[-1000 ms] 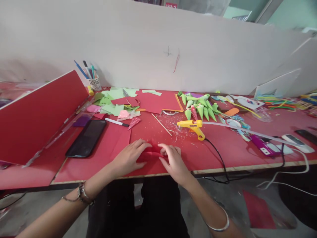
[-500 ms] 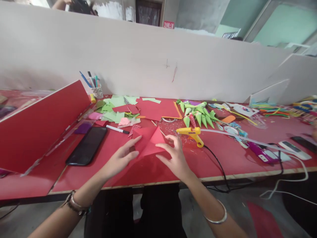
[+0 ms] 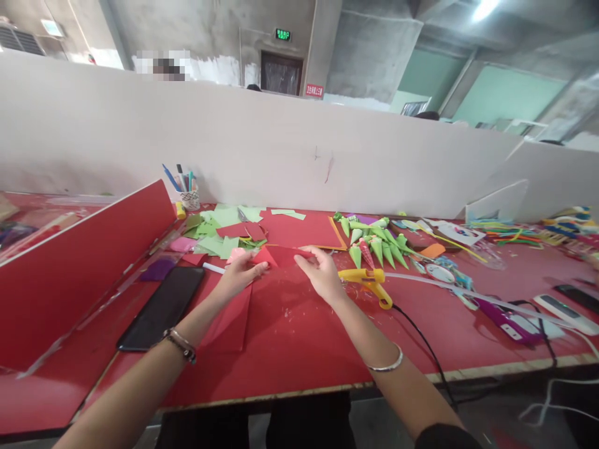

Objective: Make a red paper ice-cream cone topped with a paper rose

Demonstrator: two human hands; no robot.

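Note:
Between my hands is a piece of red paper (image 3: 286, 256) with a folded corner at its left end. My left hand (image 3: 239, 275) pinches that left end between thumb and fingers. At the other end my right hand (image 3: 322, 274) has its thumb and fingertips closed on the paper. A larger red sheet (image 3: 234, 321) lies on the table, partly under my left forearm. To the right of my right hand rests a yellow glue gun (image 3: 367, 280) with a long clear glue stick (image 3: 421, 282) in its back.
A black phone (image 3: 161, 308) and a standing red board (image 3: 84, 268) are at left. Green paper scraps (image 3: 208, 227) and a pen cup (image 3: 189, 198) stand behind. Several green paper cones (image 3: 381, 240) lie at back right. A white partition (image 3: 262, 137) closes the far side.
The view has tilted upward. My hands, loosely around the red paper before, now grip a piece at both ends. A larger red sheet now shows by my left forearm.

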